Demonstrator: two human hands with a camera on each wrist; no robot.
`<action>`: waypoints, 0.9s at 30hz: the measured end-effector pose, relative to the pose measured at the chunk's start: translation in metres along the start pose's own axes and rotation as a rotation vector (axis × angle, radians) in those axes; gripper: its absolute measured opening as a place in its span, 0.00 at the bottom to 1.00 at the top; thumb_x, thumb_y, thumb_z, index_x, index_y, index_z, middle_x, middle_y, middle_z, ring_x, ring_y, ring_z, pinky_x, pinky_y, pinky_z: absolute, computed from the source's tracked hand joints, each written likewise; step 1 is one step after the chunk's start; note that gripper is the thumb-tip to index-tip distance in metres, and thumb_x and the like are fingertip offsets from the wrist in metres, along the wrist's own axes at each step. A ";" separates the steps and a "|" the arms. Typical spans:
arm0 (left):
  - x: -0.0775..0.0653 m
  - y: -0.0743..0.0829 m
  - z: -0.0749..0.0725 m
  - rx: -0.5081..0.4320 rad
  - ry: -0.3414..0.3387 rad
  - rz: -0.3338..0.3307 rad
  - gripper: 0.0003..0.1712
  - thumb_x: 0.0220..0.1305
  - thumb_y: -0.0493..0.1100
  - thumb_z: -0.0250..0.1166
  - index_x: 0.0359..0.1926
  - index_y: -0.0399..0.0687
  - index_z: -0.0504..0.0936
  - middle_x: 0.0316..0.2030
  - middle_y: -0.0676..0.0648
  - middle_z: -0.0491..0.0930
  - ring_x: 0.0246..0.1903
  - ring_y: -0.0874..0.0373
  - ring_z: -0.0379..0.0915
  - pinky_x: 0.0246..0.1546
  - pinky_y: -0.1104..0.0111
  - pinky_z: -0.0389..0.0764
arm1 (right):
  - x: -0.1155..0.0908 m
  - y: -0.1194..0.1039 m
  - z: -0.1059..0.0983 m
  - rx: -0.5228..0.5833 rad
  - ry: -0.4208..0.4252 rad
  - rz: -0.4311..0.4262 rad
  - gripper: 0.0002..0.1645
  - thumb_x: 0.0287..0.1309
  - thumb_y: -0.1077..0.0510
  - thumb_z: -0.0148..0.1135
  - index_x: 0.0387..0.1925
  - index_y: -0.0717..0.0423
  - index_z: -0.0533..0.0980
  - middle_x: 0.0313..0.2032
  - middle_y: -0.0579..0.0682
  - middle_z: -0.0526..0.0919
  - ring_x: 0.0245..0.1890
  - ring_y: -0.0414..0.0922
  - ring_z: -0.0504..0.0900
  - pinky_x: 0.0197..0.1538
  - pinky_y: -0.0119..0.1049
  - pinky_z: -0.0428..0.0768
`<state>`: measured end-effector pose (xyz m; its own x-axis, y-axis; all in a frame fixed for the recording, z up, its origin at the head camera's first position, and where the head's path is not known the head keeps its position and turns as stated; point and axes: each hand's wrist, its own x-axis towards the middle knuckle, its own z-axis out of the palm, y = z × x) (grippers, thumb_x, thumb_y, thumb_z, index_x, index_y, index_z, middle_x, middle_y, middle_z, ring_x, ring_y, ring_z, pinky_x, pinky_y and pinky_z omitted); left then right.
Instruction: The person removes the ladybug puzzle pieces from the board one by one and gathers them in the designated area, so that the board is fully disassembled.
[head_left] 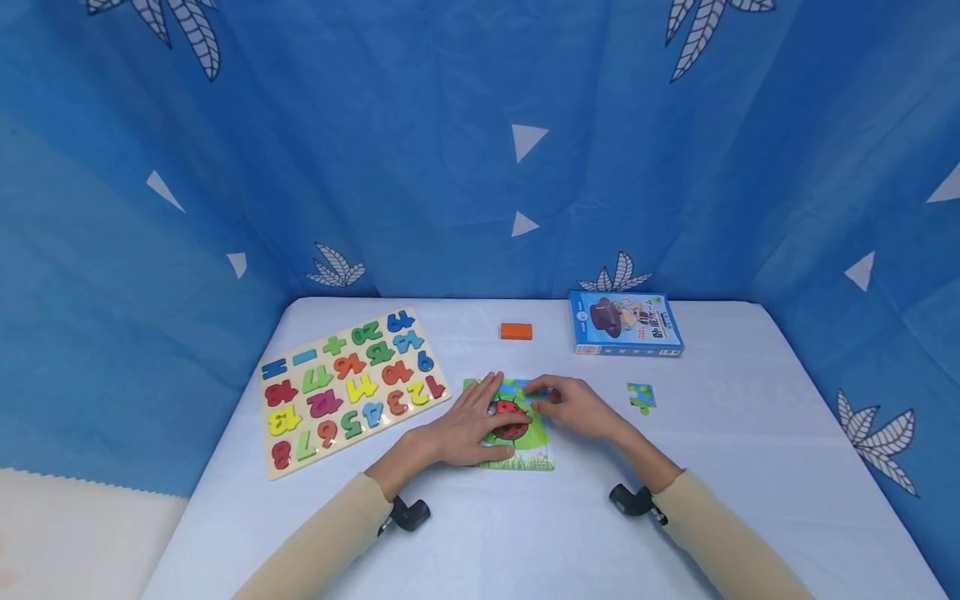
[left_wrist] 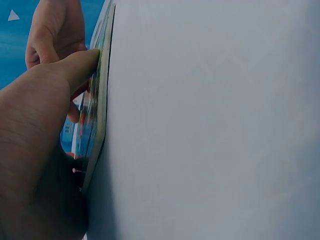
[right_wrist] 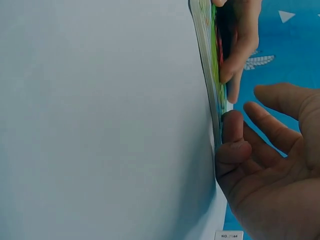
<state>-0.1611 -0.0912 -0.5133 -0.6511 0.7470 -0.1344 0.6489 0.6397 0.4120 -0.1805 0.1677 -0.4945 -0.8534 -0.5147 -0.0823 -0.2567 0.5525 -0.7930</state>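
On the tabletop (head_left: 525, 533), near its middle, lies a ladybug jigsaw puzzle (head_left: 534, 448), and both hands are upon it. The left hand (head_left: 467, 429) rests over its left part with straight fingers, the thumb apart from the others; this grip is wide and has hold of nothing. The right hand (head_left: 573, 406) is at the far right part of the puzzle, with bent fingers touching it; whether this grip pinches a piece, I cannot tell, because the fingers hide the place. To the right, apart from the hand, lies one loose puzzle piece (head_left: 641, 397), blue and green. To the left of the puzzle there is a wooden number board (head_left: 296, 372), set at a slant, with coloured numerals and signs on it. Farther away are a small orange block (head_left: 516, 332) and, to its right, a blue box (head_left: 626, 323) with a brown hat pictured. Behind hangs a blue cloth (head_left: 450, 167) with white triangles and leaves.
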 end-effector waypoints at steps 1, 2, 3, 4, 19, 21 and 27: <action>0.000 0.000 0.000 -0.001 0.002 0.001 0.36 0.70 0.72 0.51 0.75 0.72 0.63 0.80 0.40 0.29 0.79 0.45 0.22 0.77 0.46 0.38 | 0.000 -0.001 0.001 -0.002 -0.003 -0.002 0.19 0.68 0.56 0.62 0.58 0.52 0.80 0.55 0.49 0.83 0.40 0.43 0.78 0.44 0.37 0.78; 0.000 0.000 0.000 0.000 0.005 0.003 0.37 0.70 0.72 0.50 0.75 0.72 0.63 0.80 0.40 0.30 0.79 0.45 0.22 0.77 0.46 0.38 | 0.001 -0.002 0.002 0.000 -0.006 -0.005 0.19 0.68 0.55 0.62 0.58 0.53 0.80 0.55 0.49 0.83 0.41 0.43 0.78 0.44 0.37 0.78; 0.000 0.000 0.000 -0.001 0.011 0.004 0.37 0.70 0.72 0.51 0.75 0.71 0.63 0.80 0.40 0.30 0.79 0.45 0.22 0.77 0.46 0.39 | 0.001 -0.002 0.003 0.002 -0.007 -0.008 0.19 0.68 0.55 0.62 0.58 0.53 0.80 0.55 0.49 0.83 0.41 0.43 0.79 0.45 0.38 0.78; -0.001 -0.001 0.000 -0.001 0.014 0.004 0.37 0.70 0.72 0.50 0.75 0.70 0.63 0.80 0.40 0.30 0.79 0.45 0.22 0.77 0.46 0.38 | 0.002 -0.002 0.003 0.001 -0.009 -0.012 0.19 0.68 0.55 0.62 0.58 0.53 0.80 0.55 0.49 0.83 0.41 0.42 0.79 0.45 0.38 0.78; 0.000 -0.001 0.004 0.003 0.017 0.012 0.34 0.70 0.71 0.52 0.74 0.76 0.63 0.80 0.40 0.27 0.79 0.46 0.18 0.77 0.46 0.38 | 0.010 -0.006 0.009 0.042 0.003 0.053 0.21 0.68 0.55 0.61 0.61 0.52 0.78 0.54 0.48 0.84 0.43 0.43 0.78 0.49 0.40 0.77; 0.000 -0.001 0.004 0.006 0.017 0.011 0.34 0.70 0.71 0.51 0.74 0.77 0.63 0.80 0.40 0.27 0.79 0.46 0.18 0.77 0.47 0.38 | 0.011 -0.006 0.009 0.047 0.002 0.054 0.22 0.68 0.56 0.61 0.62 0.53 0.78 0.54 0.48 0.84 0.43 0.43 0.78 0.49 0.41 0.77; -0.001 -0.001 0.004 0.018 0.024 0.010 0.36 0.69 0.72 0.50 0.75 0.76 0.62 0.80 0.40 0.27 0.79 0.47 0.19 0.77 0.47 0.39 | 0.014 -0.008 0.011 0.032 0.017 0.060 0.23 0.68 0.57 0.61 0.63 0.55 0.77 0.52 0.48 0.84 0.42 0.43 0.77 0.48 0.39 0.77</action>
<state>-0.1596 -0.0922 -0.5173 -0.6537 0.7489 -0.1088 0.6622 0.6357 0.3968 -0.1849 0.1488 -0.4959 -0.8746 -0.4696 -0.1206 -0.1902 0.5612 -0.8056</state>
